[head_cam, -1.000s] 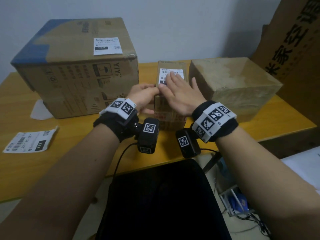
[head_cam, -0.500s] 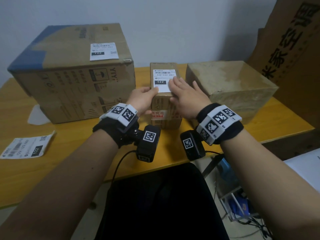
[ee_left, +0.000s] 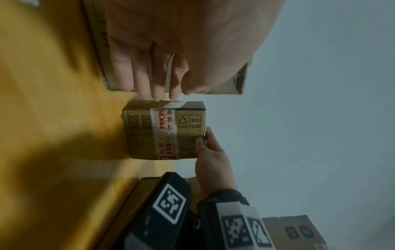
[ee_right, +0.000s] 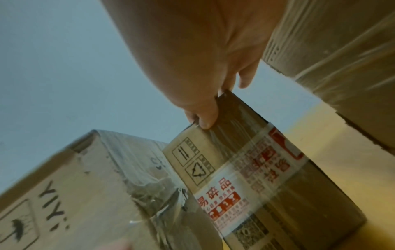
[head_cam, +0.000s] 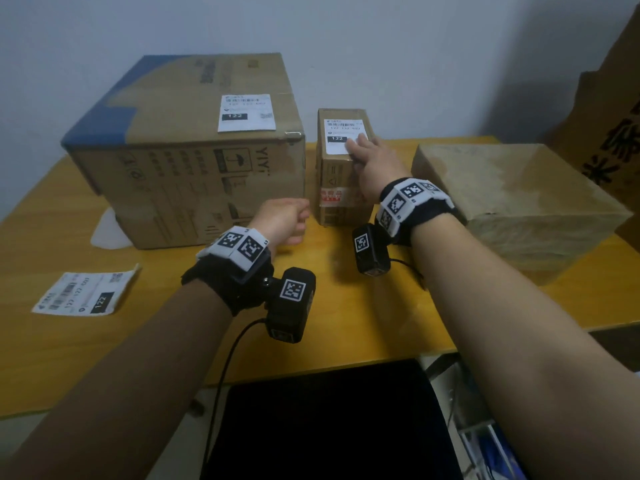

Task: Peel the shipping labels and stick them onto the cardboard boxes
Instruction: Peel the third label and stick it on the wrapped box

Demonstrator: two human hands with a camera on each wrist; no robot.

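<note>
A small upright cardboard box [head_cam: 341,178] stands mid-table with a white shipping label [head_cam: 343,133] stuck on its top. My right hand [head_cam: 370,161] lies on that top, straight fingers pressing the label's near right corner, thumb [ee_right: 205,118] against the box's front upper edge [ee_right: 245,169]. My left hand [head_cam: 284,220] hovers low over the table just left of the small box [ee_left: 164,130], fingers [ee_left: 149,79] loosely bent and holding nothing. The large box [head_cam: 194,157] at left carries a label [head_cam: 246,112]. One loose label [head_cam: 83,292] lies on the table at far left.
A third, tape-wrapped box [head_cam: 519,199] sits right of the small one, no label visible on it. A white scrap [head_cam: 107,233] lies by the large box's near left corner. Tall cardboard sheets [head_cam: 609,133] lean at far right. The yellow table's front edge [head_cam: 311,372] is close to me.
My left hand has let go of the small box's left side and drawn back toward me. The right hand stays flat on the label, now on its near right corner.
</note>
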